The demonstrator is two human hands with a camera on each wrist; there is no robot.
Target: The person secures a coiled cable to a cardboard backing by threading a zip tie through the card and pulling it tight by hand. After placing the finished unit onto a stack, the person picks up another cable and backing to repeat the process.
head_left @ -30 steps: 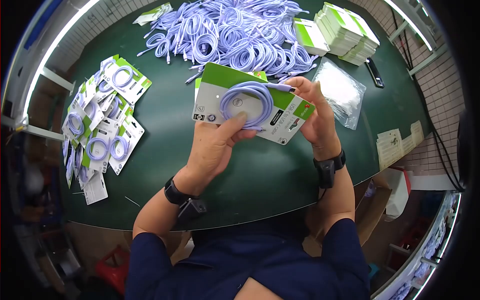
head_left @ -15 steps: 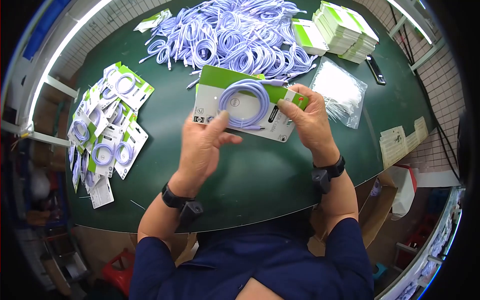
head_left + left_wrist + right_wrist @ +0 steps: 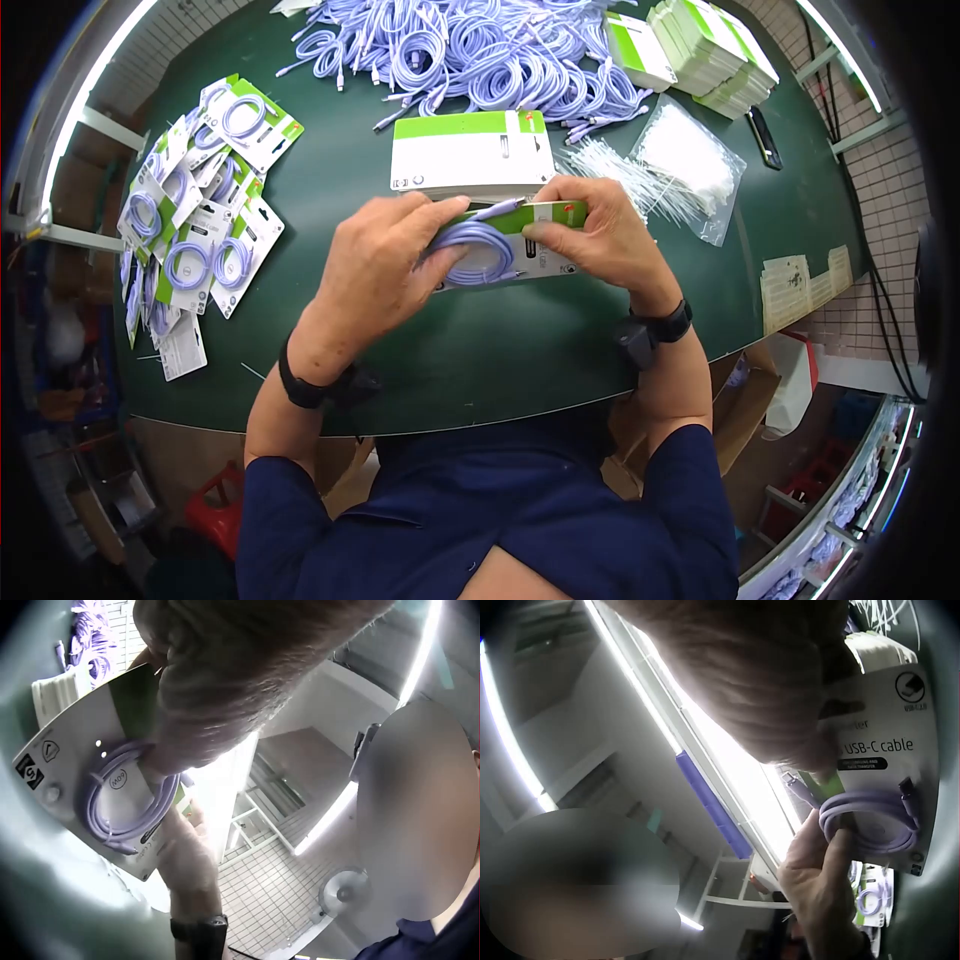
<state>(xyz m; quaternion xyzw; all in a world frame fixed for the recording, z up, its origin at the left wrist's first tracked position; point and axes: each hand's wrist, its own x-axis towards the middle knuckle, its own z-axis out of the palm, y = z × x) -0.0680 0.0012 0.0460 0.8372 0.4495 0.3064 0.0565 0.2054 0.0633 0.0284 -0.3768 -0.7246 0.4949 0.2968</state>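
Note:
Both hands hold a white-and-green cable card (image 3: 552, 262) low over the table, its face tilted toward the person. A coiled lilac USB-C cable (image 3: 478, 236) lies against its front; in the left wrist view the coil (image 3: 94, 806) is bound to the card. My left hand (image 3: 375, 262) grips the left end, thumb on the coil and fingers over the top edge. My right hand (image 3: 610, 240) pinches the right end, thumb in front. Just beyond, a stack of blank cards (image 3: 470, 160) lies on the green table (image 3: 480, 370).
A big heap of lilac cables (image 3: 480, 55) spreads across the back. Finished cable cards (image 3: 195, 215) pile up at left. White zip ties (image 3: 620, 178) spill from a plastic bag (image 3: 695, 165) at right, near stacked cards (image 3: 715, 55) and a dark-handled tool (image 3: 765, 138).
The card has come down and toward the person and tilted, uncovering the card stack behind it. My left hand has moved from the lower left corner up over the top edge and coil.

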